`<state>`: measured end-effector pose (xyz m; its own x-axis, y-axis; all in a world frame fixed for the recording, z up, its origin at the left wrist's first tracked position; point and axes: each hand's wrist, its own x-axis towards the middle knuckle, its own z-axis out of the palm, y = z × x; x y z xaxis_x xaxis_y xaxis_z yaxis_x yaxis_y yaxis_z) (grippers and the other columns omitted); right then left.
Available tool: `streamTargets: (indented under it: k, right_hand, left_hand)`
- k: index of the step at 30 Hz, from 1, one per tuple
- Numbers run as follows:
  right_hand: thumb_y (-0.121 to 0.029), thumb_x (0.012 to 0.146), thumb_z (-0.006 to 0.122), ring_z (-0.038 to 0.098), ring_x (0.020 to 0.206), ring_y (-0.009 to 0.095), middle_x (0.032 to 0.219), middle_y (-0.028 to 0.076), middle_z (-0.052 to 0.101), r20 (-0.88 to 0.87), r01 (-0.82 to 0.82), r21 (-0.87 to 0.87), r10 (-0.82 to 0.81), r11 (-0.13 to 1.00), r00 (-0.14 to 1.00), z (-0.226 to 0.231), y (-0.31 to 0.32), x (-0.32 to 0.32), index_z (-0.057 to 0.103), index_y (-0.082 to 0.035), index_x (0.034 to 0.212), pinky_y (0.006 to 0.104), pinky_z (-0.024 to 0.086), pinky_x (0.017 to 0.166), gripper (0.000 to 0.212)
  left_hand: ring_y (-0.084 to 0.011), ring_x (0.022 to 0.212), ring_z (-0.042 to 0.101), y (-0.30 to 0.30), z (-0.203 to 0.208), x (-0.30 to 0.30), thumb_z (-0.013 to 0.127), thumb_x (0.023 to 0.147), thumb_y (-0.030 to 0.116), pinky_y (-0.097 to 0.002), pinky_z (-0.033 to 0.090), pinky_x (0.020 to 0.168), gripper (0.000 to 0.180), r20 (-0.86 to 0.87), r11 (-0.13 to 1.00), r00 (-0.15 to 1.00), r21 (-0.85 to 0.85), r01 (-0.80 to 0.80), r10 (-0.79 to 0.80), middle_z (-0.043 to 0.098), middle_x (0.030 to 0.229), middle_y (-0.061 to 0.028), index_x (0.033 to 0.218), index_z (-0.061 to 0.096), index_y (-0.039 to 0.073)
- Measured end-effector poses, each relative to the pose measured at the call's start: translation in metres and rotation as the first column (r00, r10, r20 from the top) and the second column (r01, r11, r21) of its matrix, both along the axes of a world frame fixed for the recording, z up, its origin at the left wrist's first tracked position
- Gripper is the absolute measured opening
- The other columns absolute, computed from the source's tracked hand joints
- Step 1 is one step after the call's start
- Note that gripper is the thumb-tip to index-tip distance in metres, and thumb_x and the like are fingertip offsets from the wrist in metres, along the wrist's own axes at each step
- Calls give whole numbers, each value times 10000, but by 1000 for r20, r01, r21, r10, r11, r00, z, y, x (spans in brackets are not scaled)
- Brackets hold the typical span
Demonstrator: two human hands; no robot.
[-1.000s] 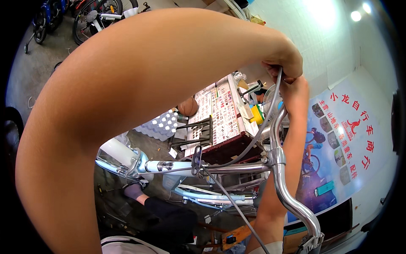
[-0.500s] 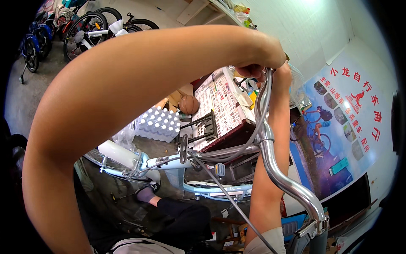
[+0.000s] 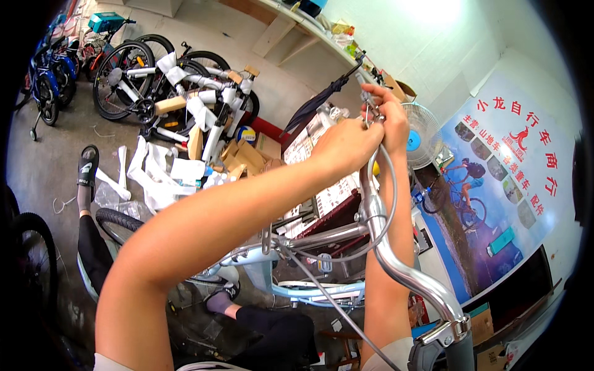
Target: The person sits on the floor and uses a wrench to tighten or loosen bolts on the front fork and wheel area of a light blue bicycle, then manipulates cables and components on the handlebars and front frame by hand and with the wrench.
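Curving upward to the right of the chrome handlebar (image 3: 427,290), the grey cable housing (image 3: 395,195) is led beneath both hands, the silvery metal fitting (image 3: 369,111) above being clamped by fingers of the right hand (image 3: 395,120), while the hidden grip of the left hand (image 3: 348,144) cannot be told.

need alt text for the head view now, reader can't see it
The left hand and right hand meet at a metal fitting near the far end of a chrome bicycle handlebar; beyond are a fan and a cycling poster.

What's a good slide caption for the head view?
Both hands meet at a small metal part near a silver handlebar and grey cable.
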<state>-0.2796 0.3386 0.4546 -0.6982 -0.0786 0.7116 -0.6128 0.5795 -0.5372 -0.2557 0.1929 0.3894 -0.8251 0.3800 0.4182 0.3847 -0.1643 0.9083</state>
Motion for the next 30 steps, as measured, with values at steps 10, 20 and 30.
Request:
streamTargets:
  k: [10,20,30]
  right_hand:
    - [-170,863,395,523,763,109,918,62,587,-76,-17,-101,9,995,997,-13,-17,7,716,22,1064,244,483,708,424]
    - [-129,955,444,616,845,129,1011,83,656,-27,-49,-144,45,988,999,-2,-13,10,679,29,1139,239,486,704,337]
    - [-104,931,585,608,1116,235,1223,134,643,-625,576,560,-152,595,766,23,82,34,658,-14,1236,330,504,931,327]
  left_hand:
    - [-298,725,682,11,6,22,506,921,667,-415,495,683,693,-21,945,961,189,-268,277,660,704,-163,780,644,4]
    - [-148,619,489,-25,-30,24,437,1035,560,-340,406,578,639,-110,927,975,347,-145,194,531,633,-46,769,605,4]
    - [-73,626,478,-169,-143,71,430,1088,387,-235,375,587,476,-82,850,918,417,-321,388,573,767,-22,838,609,23]
